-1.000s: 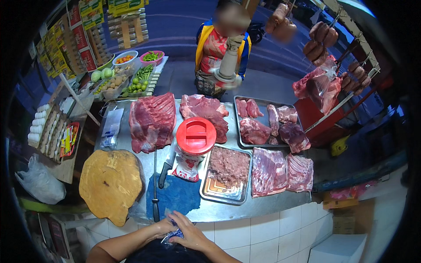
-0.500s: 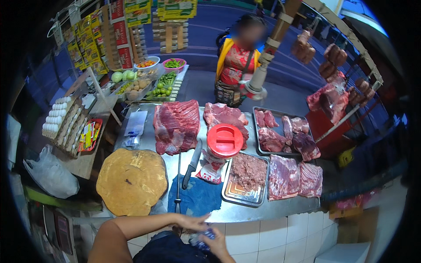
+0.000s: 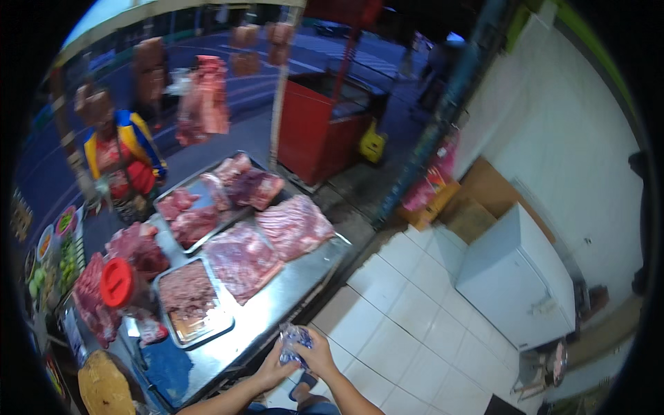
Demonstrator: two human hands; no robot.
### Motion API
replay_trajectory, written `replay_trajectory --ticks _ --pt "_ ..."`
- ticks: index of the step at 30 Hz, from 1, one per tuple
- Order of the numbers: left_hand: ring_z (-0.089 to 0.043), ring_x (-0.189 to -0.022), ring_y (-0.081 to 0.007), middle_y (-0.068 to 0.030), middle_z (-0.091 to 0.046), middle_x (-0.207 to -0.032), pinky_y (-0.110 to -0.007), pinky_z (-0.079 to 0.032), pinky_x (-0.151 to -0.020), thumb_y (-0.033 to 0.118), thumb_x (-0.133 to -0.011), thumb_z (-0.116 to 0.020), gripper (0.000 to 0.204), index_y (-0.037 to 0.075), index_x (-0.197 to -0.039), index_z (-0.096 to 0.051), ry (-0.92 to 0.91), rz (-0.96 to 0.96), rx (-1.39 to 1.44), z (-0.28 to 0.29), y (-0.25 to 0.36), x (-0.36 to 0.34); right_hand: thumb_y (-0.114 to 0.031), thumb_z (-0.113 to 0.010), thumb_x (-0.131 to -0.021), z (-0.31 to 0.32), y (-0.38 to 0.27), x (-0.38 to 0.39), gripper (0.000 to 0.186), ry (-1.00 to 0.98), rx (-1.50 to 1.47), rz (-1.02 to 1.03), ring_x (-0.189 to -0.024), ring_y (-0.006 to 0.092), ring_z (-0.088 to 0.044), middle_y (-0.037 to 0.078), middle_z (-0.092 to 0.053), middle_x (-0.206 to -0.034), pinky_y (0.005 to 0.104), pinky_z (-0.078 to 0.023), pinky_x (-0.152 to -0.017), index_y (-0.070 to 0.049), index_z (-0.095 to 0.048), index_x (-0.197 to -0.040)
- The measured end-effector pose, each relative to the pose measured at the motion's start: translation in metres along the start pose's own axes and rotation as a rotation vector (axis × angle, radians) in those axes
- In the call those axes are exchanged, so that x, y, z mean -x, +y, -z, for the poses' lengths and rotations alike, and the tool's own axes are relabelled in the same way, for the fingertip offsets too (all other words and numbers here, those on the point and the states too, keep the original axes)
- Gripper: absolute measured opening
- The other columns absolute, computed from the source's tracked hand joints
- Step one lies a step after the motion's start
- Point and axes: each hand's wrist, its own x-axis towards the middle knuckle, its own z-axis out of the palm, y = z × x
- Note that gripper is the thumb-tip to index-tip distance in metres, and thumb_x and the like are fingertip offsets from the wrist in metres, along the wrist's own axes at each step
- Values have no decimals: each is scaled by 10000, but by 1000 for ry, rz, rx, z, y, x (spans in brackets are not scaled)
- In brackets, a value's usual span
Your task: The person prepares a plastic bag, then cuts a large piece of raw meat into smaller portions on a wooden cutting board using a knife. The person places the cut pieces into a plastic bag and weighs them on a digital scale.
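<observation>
A small crinkled clear plastic bag [image 3: 293, 340] with blue-purple patches is between my hands, just off the table's front edge. My left hand [image 3: 276, 368] grips it from the left side. Closed on its other side is my right hand [image 3: 318, 353]. What the bag contains is too blurred to make out. Beyond my hands, on the metal table [image 3: 238, 349], stands a tray of ground meat [image 3: 187, 290]. Slabs of raw meat [image 3: 242, 259] lie beside that tray, and a second tray [image 3: 196, 243] with meat pieces sits behind.
A red-lidded jar [image 3: 117, 282], a blue cloth [image 3: 168, 370] and a round wooden chopping block [image 3: 105, 387] are at left. Meat [image 3: 203, 104] hangs overhead. A person [image 3: 124, 155] stands across the table. A white chest freezer [image 3: 515, 280] stands on the tiled floor [image 3: 408, 315] at right.
My view has swung right, bringing the freezer and tiled floor into sight. My left hand, earlier stretched beside the bag, is now on it along with my right hand.
</observation>
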Motion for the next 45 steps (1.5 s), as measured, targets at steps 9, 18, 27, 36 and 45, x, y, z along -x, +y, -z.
replay_trajectory --ticks 9,18,27,36,45 --pt "-584 -1148 -199 -44 -597 -1191 -389 -491 -979 193 -927 -715 446 111 -1308 -497 117 306 746 -160 -30 -207 -83 -650 -779 199 -20 -64 376 215 669 282 -1142 392 -523 175 -569 -1206 462 -484 -923 -25 -548 -1135" --pt "-685 -970 -240 -100 -687 -1053 -383 -599 -756 135 -906 -651 306 56 -1200 -619 16 612 440 -218 -141 -366 -244 -805 -792 407 64 -152 917 -378 341 20 -1449 396 -298 277 -316 -1529 420 -289 -1175 -114 -296 -1544" --pt "-579 -1170 -350 -178 -495 -1400 -490 -498 -964 751 -809 -628 1035 123 -1545 -260 -1082 922 -346 -365 -143 -685 -86 -893 -647 663 78 -234 548 273 524 24 -958 286 -685 146 -692 -1055 374 -551 -842 -38 -656 -1139" --pt "-488 -1286 -436 -285 -491 -1401 -451 -419 -1077 272 -886 -663 436 -60 -1166 -624 -434 -373 -1401 -521 -88 -1164 41 -756 -756 948 83 -417 576 605 -745 49 -982 273 -670 113 -659 -1176 478 -599 -809 -58 -537 -1279" --pt "-319 -1450 -398 -155 -414 -1550 -605 -89 -1189 506 -961 -462 636 19 -1345 -600 14 -341 -2575 -562 -82 -1539 -35 -801 -754 1163 -16 -756 720 575 -647 494 -1096 271 -605 101 -602 -1227 435 -487 -985 -52 -452 -1384"
